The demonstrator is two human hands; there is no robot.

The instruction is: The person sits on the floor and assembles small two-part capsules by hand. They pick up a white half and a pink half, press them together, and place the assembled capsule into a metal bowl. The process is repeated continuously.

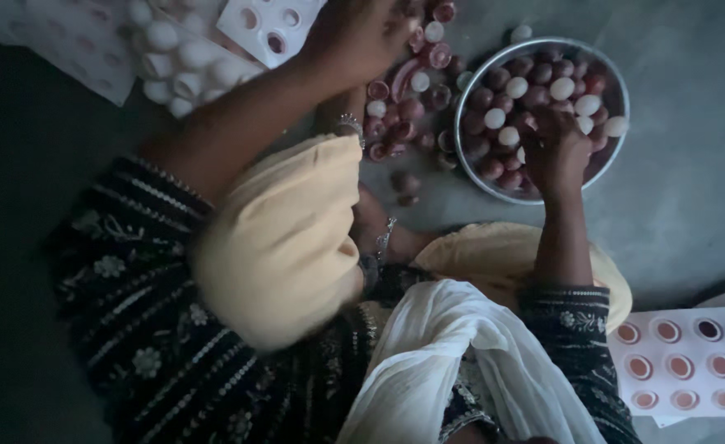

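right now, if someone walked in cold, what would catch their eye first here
Most striking is the round metal bowl at upper right, heaped with small red and white caps, with the right hand reaching into it. More caps spill over the grey floor beside it, under the left hand. At lower right lies a white tray with caps set in rows.

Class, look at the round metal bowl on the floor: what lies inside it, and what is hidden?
The metal bowl holds small round dark red and white caps. The right hand reaches in, covering some pieces and the bowl's bottom.
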